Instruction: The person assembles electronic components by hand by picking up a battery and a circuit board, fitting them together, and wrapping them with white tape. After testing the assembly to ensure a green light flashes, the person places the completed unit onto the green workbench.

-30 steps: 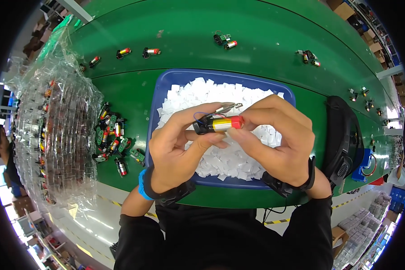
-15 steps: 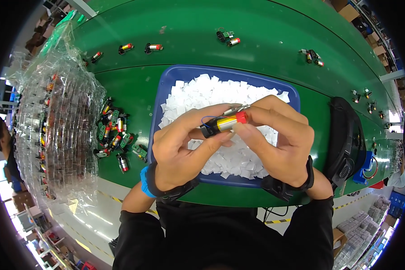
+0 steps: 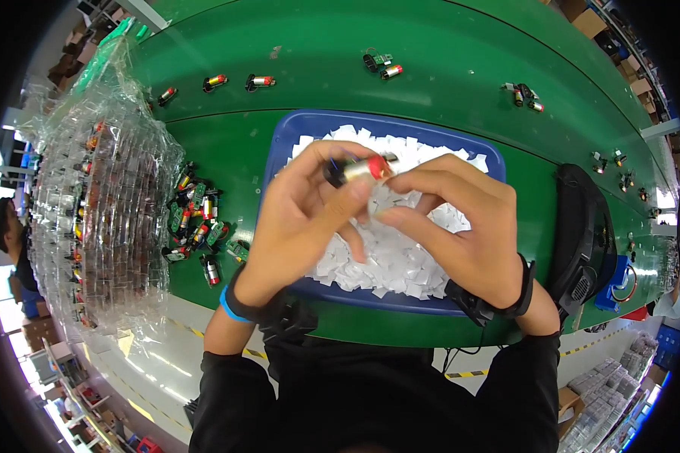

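Observation:
My left hand (image 3: 302,204) is closed on a small cylindrical battery (image 3: 361,171) with a black cap at one end and a red end at the other. The battery is tilted, its red end toward my right hand, and is a little smeared by motion. My right hand (image 3: 461,219) is beside that red end, thumb and index finger apart with nothing visible between them. Whether the index fingertip touches the battery I cannot tell. Both hands are above a blue tray (image 3: 287,136) heaped with small white slips (image 3: 385,264).
A pile of batteries with green circuit boards (image 3: 196,219) lies left of the tray. Beyond it stand stacked clear trays in plastic wrap (image 3: 113,219). More battery parts (image 3: 261,81) dot the green bench (image 3: 325,38). A black case-like object (image 3: 582,234) and a blue device (image 3: 618,283) sit at right.
The battery has moved up and slightly left in my left hand, which has turned. My right fingers, earlier at the battery's red end, have parted and sit lower beside it.

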Tool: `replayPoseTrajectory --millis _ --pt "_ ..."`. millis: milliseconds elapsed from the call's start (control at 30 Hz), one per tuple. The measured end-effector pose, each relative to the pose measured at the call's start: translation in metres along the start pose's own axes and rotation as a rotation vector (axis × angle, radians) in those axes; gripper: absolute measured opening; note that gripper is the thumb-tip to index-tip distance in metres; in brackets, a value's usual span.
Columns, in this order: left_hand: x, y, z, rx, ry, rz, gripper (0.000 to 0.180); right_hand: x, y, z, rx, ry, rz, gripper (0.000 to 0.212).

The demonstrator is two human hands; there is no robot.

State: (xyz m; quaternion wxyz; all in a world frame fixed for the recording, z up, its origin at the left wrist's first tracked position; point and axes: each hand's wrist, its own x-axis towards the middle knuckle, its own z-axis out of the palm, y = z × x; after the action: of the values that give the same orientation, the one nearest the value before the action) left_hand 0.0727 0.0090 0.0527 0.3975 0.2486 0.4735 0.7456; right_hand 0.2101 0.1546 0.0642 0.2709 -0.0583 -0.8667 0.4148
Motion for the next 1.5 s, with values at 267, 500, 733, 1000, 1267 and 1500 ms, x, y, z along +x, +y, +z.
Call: replayPoseTrajectory --millis 267,500,733,1000,1267,1500 --pt "0.132 0.017 -0.06 0.931 -0.176 -0.169 0.036 -0.003 -0.002 -0.007 -0.31 0.093 -0.047 0.031" --pt "0.239 -0.054 -0.098 1.942 -0.032 0.047 0.061 -0.007 -0.005 -0.013 -0.428 0.067 -0.048 0.026" --pt "0.261 -0.065 -0.069 1.69 -0.09 0.16 0.046 -0.002 -0.008 -0.02 -0.437 0.043 -0.07 0.024" --pt "0.134 -0.012 -0.009 0.837 -0.439 0.255 0.025 0.011 0.01 -0.032 -0.528 0.271 -0.108 0.022" --pt "0.027 0.023 0.009 0.913 -0.346 0.253 0.021 0.014 0.013 -0.027 -0.416 0.103 -0.15 0.02" --pt "0.02 0.01 -0.013 0.997 -0.306 0.633 0.023 0.005 0.012 -0.029 -0.524 0.002 -0.323 0.019"
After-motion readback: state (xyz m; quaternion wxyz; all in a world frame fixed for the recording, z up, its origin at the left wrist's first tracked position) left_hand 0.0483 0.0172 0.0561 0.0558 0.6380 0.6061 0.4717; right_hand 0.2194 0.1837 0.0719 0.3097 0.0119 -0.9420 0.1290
